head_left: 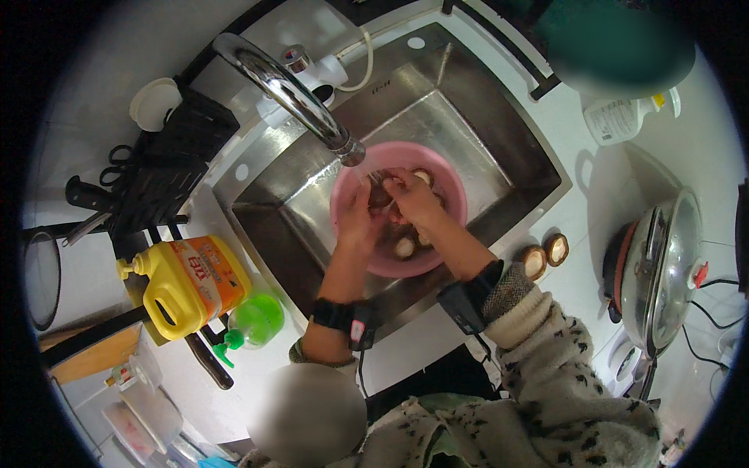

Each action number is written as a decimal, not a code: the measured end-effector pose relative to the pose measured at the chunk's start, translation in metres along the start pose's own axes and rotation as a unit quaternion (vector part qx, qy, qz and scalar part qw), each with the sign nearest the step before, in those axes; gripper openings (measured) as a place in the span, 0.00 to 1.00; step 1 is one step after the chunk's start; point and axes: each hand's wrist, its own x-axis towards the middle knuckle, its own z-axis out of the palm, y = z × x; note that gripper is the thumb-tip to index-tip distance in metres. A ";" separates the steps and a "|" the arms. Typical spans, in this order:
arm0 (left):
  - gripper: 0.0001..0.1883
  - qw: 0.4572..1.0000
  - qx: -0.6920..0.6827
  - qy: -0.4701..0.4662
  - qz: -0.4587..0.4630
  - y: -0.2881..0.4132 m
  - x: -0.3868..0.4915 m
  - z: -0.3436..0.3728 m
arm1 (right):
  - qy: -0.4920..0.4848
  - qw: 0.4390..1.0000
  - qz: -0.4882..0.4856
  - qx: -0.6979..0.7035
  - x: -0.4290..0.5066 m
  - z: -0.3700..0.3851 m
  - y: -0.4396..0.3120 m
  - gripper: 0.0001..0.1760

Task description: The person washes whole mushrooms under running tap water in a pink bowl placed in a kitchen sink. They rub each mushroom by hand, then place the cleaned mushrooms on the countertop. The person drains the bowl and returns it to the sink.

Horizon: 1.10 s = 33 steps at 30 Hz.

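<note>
A pink plastic basin (pixel 459 205) stands in the stainless steel sink (pixel 491 140) under the curved chrome faucet (pixel 351 151), and water runs from the spout. My left hand (pixel 358 219) is inside the basin at its left part, beside a dark brown mushroom cap; whether it grips the cap is unclear. My right hand (pixel 412 199) is over the middle of the basin with fingers bent among mushrooms, its hold hidden. Several mushrooms lie in the basin, one with its pale underside up (pixel 404 248). Two more mushrooms (pixel 533 262) lie on the counter right of the sink.
A yellow detergent jug (pixel 190 286) and a green pump bottle (pixel 257 320) stand left of the sink, near a black knife rack (pixel 169 152) with scissors and a knife. On the right are an electric pan with a glass lid (pixel 673 275) and a white spray bottle (pixel 613 121).
</note>
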 end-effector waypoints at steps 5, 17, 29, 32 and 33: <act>0.14 0.995 0.057 0.069 -0.035 0.012 -0.011 0.010 | 0.024 0.985 -0.145 -0.092 0.000 0.006 0.003 0.16; 0.09 0.993 0.068 0.090 0.036 0.002 -0.005 0.013 | 0.061 0.977 -0.148 -0.142 0.003 0.005 0.011 0.19; 0.14 0.976 0.158 0.048 0.144 -0.004 -0.007 0.006 | 0.112 0.943 -0.201 -0.242 0.001 0.011 0.014 0.26; 0.14 0.986 0.117 0.048 0.110 -0.002 0.002 -0.003 | 0.056 0.950 -0.196 -0.238 -0.003 0.012 0.012 0.26; 0.14 0.990 0.101 0.061 0.080 -0.002 0.003 -0.004 | 0.035 0.961 -0.183 -0.205 0.000 0.011 0.012 0.26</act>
